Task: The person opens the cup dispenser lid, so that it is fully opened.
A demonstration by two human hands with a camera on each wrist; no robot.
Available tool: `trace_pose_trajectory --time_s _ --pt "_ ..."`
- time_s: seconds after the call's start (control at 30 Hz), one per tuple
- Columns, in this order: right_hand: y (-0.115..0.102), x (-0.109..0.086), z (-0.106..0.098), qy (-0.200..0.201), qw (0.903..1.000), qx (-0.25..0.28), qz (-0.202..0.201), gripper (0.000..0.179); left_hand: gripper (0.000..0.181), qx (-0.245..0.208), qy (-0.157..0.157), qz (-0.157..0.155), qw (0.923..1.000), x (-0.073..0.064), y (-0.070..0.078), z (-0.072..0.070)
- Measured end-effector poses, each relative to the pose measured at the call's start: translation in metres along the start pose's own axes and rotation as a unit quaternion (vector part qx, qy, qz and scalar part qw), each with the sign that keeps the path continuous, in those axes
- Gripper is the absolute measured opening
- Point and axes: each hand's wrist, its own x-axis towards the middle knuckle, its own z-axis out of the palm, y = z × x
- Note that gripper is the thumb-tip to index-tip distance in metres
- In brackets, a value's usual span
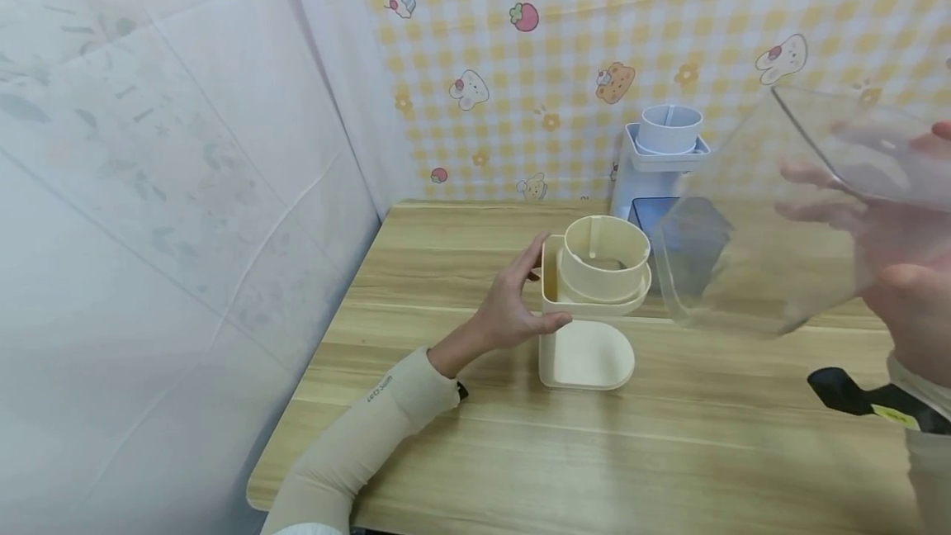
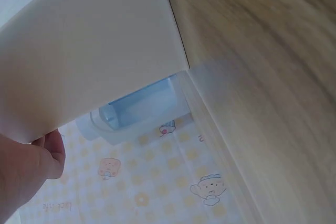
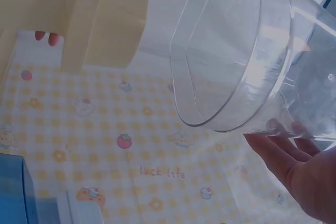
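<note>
A cream dispenser stand with a round collar on its upper tray stands upright on the table. My left hand grips the left side of that upper tray, thumb in front and fingers behind; the left wrist view shows the stand's broad side over most of the hand. Up at the right, my right hand holds a clear plastic container, tilted and apart from the stand. The right wrist view shows the container's open rim facing the cream collar, fingers around its far part.
Behind the cream stand, a pale blue stand of similar form is at the table's back edge, with a dark blue translucent piece at its front. A yellow checked cloth hangs behind the wooden table; a white curtain hangs at left.
</note>
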Motion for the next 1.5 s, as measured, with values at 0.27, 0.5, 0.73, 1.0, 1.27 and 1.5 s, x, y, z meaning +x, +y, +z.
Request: trace_pose_trajectory --time_s 0.27,0.5,0.73,1.0,1.27,1.5 --pt "-0.002 -0.014 0.001 -0.032 0.9980 -0.055 -0.005 0.089 0.115 -0.026 -0.016 -0.054 0.9981 -0.004 0.005 -0.003" --pt "-0.008 -0.023 -0.001 -0.045 0.9927 -0.112 0.009 0.095 0.110 -0.017 0.004 -0.039 0.9991 -0.004 0.007 -0.006" --pt "0.001 -0.021 0.020 -0.041 0.9955 -0.085 0.009 0.086 0.106 -0.009 0.034 -0.001 0.9994 -0.004 0.005 -0.007" --pt "0.003 -0.021 0.038 -0.018 0.9940 -0.101 0.036 0.078 0.093 -0.028 0.070 0.051 0.9959 -0.004 -0.005 -0.007" --pt "0.006 -0.022 0.042 -0.033 0.9927 -0.109 0.041 0.077 0.074 -0.061 0.088 0.042 0.9933 -0.005 -0.010 -0.010" --pt "0.004 -0.028 0.043 -0.022 0.9920 -0.108 0.062 0.077 0.058 -0.075 0.097 0.027 0.9920 -0.005 -0.012 -0.014"
